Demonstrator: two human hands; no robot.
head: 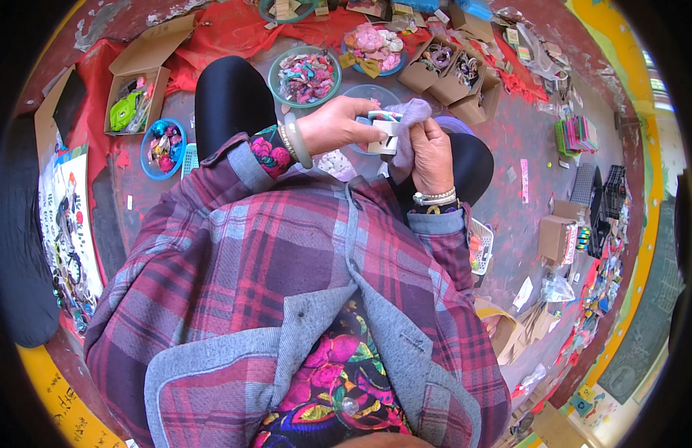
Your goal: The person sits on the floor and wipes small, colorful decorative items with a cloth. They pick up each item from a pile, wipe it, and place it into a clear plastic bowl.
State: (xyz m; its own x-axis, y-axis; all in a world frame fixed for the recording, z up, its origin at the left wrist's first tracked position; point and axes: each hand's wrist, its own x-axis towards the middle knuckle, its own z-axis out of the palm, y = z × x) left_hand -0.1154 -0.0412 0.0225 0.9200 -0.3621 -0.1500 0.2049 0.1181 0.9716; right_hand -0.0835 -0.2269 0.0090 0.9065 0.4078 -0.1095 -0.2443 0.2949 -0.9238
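Observation:
My left hand [337, 126] pinches a small white card or box [383, 138] with a dark slot, between thumb and fingers. A blue patterned piece [385, 116] shows along its top edge. My right hand [433, 154] grips a lavender-grey cloth [411, 126], which hangs beside the white piece and touches it. Some right fingertips are hidden behind the cloth. Below the hands, between my knees, lies a white-and-lilac dotted item [337, 164]. A clear round basin [374, 95] stands just beyond the hands, partly hidden by them.
Beyond my knees are a basin of colourful scrunchies [307, 77], a basin of pink fabric pieces [374, 47] and cardboard boxes of bands [461, 73]. Left are a blue basin [163, 149] and an open carton [136, 101]. A white basket [481, 246] sits by my right elbow.

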